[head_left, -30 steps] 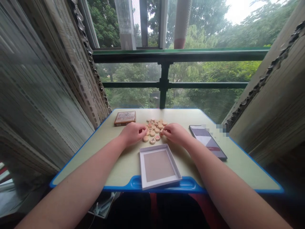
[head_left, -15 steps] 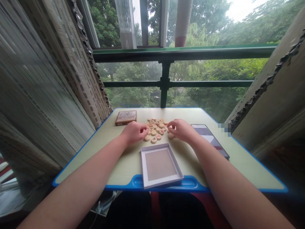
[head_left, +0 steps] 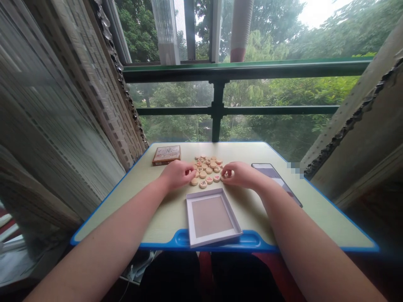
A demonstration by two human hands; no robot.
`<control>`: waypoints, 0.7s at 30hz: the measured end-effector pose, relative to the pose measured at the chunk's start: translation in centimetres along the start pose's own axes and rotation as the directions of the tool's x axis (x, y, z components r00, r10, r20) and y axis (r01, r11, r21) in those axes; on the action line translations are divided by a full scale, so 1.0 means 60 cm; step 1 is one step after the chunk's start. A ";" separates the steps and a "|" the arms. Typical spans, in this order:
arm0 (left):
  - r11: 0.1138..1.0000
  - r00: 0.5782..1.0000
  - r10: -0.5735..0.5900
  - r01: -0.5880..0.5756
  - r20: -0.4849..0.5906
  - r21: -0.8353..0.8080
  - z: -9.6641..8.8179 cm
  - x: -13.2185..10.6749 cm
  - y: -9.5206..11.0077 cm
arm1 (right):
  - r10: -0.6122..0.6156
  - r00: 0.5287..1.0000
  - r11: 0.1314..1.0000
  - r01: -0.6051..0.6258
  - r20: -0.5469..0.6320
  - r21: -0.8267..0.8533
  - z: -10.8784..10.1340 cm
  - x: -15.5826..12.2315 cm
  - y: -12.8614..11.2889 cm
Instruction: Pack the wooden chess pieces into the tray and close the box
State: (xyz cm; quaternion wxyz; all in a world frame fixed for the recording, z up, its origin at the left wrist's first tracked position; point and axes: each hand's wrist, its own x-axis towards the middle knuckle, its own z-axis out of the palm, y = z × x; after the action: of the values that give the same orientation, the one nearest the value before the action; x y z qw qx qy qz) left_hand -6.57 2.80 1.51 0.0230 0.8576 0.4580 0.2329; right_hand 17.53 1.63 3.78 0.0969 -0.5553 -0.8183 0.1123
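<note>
Round wooden xiangqi pieces lie in a loose cluster mid-table, some showing red or black characters, others plain. My left hand rests at the cluster's left edge, fingers curled and closed; whatever lies between thumb and fingertips is hidden. On the opposite side, my right hand has its fingertips closed at a xiangqi piece at the cluster's right edge, partly covered by the fingers. Just left of that piece lies a red-marked piece. Nearer me is an open shallow white box part with nothing inside.
A flat printed box sits at the back left of the blue-edged table. A phone lies beyond my right forearm. Curtains flank the table, and a green railing stands behind it.
My right hand has come slightly down toward me and its fingertips have closed at a piece. A red-marked piece has shifted right and toward me. My left hand has stayed put.
</note>
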 end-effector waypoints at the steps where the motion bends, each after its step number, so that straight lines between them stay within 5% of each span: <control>1: 1.000 1.000 0.000 0.000 0.001 0.004 0.000 0.000 0.000 | -0.009 1.000 1.000 0.010 -0.006 0.008 0.000 0.001 0.000; 21: 1.000 1.000 -0.020 0.020 0.021 0.002 -0.003 0.000 -0.001 | 0.066 0.989 0.997 -0.069 -0.134 -0.019 0.003 0.013 0.014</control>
State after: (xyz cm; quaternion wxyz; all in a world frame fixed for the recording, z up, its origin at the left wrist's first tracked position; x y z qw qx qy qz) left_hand -6.67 2.77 1.64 0.0293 0.8553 0.4666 0.2232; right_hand 17.95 2.64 3.38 0.1412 -0.5901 -0.7920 0.0686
